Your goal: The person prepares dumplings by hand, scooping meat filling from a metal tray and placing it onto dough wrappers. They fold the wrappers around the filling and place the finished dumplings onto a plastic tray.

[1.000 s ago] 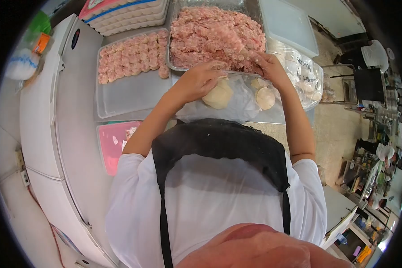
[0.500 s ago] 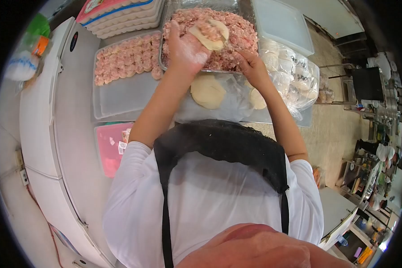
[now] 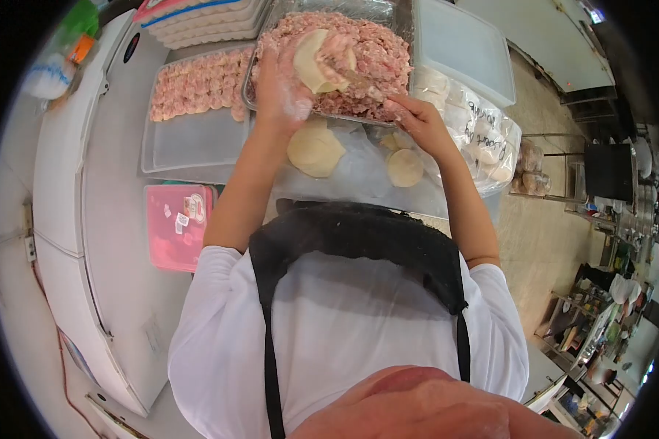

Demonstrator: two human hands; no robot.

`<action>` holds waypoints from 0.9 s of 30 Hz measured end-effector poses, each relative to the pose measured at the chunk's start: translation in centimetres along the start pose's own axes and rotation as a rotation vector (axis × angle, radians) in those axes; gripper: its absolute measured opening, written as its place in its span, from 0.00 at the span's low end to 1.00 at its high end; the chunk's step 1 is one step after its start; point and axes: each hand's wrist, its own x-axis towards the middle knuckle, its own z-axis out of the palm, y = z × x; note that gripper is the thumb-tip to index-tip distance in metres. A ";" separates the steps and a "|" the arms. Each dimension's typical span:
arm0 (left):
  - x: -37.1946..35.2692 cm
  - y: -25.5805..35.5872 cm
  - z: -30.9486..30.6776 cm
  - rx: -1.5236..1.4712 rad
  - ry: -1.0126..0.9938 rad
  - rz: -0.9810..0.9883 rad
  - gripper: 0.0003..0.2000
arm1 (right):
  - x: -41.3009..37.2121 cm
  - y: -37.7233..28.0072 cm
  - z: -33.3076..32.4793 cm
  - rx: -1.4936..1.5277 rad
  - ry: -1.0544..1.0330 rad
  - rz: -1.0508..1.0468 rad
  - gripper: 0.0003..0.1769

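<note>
My left hand (image 3: 284,95) holds up a round dough wrapper (image 3: 311,64) with pinkish minced meat on it, over the near left part of a metal tray (image 3: 351,119) heaped with minced meat (image 3: 384,47). At the tray's near right edge, the fingers of my right hand (image 3: 417,123) are pinched around a thin spatula-like tool (image 3: 370,89), its far end smeared with meat and reaching toward the wrapper. Below the tray, a stack of pale wrappers (image 3: 316,152) and a smaller wrapper (image 3: 405,168) lie on clear plastic.
To the left, a plastic tray (image 3: 190,150) holds rows of filled dumplings (image 3: 198,84). Stacked white trays (image 3: 205,25) stand behind it, and a pink box (image 3: 174,230) sits nearer me. At the right are bagged dough rounds (image 3: 483,128) and a translucent lid (image 3: 465,55).
My left hand and the wrapper have shifted left, with the wrapper now tilted more upright. My right hand stays near the tray's edge. The camera view has shifted slightly.
</note>
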 end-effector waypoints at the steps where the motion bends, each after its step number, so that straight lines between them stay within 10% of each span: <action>1: 0.4 -0.2 -1.4 0.068 -0.022 0.041 0.30 | -0.4 0.1 -0.4 0.117 -0.027 0.083 0.19; 8: -1.1 -4.7 -6.2 1.525 -0.710 0.528 0.20 | -0.6 -1.0 -3.0 0.165 0.006 0.072 0.17; 11: -0.4 -4.1 -5.6 1.485 -0.515 0.604 0.19 | -0.2 -0.9 -2.7 -0.035 0.074 0.000 0.16; 15: 2.6 -3.0 -4.8 0.271 0.019 -0.030 0.17 | 0.1 -2.9 -0.7 -0.310 0.072 -0.139 0.15; 20: 4.0 -0.4 -4.9 -0.342 -0.124 -0.096 0.19 | 0.3 -7.8 2.0 -0.778 0.177 -0.237 0.11; 27: 3.4 2.9 -5.7 -0.041 -0.126 -0.226 0.22 | 0.6 -9.9 4.1 -1.051 0.122 -0.177 0.11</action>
